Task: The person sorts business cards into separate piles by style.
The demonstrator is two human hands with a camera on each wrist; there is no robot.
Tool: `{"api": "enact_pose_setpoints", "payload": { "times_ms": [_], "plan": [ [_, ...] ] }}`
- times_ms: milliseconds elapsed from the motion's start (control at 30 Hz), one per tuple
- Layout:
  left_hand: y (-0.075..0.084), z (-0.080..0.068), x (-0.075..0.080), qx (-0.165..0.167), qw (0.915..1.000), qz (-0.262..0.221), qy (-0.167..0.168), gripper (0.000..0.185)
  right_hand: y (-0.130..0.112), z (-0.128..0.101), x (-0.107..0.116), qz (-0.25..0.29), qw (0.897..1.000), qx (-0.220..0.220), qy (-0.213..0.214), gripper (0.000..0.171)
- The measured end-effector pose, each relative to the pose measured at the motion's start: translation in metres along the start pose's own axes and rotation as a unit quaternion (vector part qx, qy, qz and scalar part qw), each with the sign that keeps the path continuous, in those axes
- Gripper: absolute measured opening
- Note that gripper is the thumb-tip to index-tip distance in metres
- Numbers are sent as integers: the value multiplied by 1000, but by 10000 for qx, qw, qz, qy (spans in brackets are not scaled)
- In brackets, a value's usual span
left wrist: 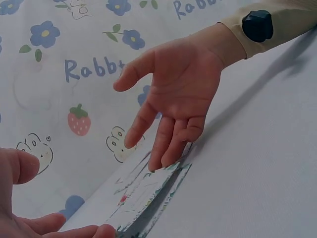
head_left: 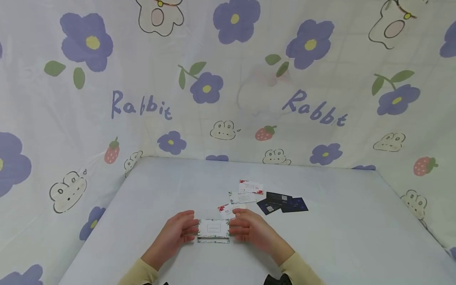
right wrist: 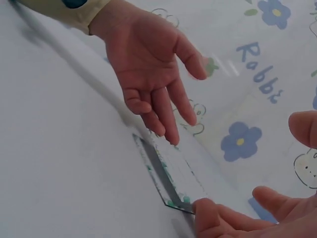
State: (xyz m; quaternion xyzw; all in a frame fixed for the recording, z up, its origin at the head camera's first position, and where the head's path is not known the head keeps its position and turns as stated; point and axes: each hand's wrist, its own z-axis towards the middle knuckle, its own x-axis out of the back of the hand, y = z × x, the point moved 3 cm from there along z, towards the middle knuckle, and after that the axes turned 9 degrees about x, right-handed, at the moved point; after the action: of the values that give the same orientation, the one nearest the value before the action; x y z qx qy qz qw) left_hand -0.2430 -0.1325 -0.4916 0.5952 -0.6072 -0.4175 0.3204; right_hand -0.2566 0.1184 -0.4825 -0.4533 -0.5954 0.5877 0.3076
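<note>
A white card with a leafy green border (head_left: 213, 223) lies level between my two hands, its long side toward me. Below its near edge shows a strip of a second leafy-bordered card (head_left: 213, 240); in the right wrist view a dark gap separates the two. At the left short edge are the fingertips of my left hand (head_left: 174, 230), fingers extended. My right hand (head_left: 257, 231) faces it at the right short edge, fingers likewise extended. Both thumbs stand away from the card, as the right hand (left wrist: 181, 84) shows in the left wrist view.
Behind the right hand lie white cards with red flowers (head_left: 251, 187) and a leafy one (head_left: 242, 197), partly overlapping. Several dark cards (head_left: 295, 205) lie to their right on the white table (head_left: 356, 237). A flowered cloth (head_left: 228, 111) hangs around the back and sides.
</note>
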Motion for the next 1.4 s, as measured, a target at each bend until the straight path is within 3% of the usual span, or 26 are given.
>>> {"api": "enact_pose_setpoints", "payload": {
  "times_ms": [367,1000,1100,1233,1400],
  "plan": [
    [-8,1,1,85,9999,112,2,51,-4,-9,-13,-524,9984,-166,137,63],
    [-4,0,-1,-118,9984,459,298,52,-6,-11,-15,-652,9973,-109,327,59],
    [6,-1,-1,-346,9935,934,555,53,-13,-13,-13,-820,9961,-5,340,59],
    [33,-3,-10,-808,9843,1399,715,52,-31,-16,0,-1114,9916,227,618,56],
    [67,-4,-27,-1114,9847,1208,575,47,-53,-24,29,-1234,9844,495,1151,55]
  ]
}}
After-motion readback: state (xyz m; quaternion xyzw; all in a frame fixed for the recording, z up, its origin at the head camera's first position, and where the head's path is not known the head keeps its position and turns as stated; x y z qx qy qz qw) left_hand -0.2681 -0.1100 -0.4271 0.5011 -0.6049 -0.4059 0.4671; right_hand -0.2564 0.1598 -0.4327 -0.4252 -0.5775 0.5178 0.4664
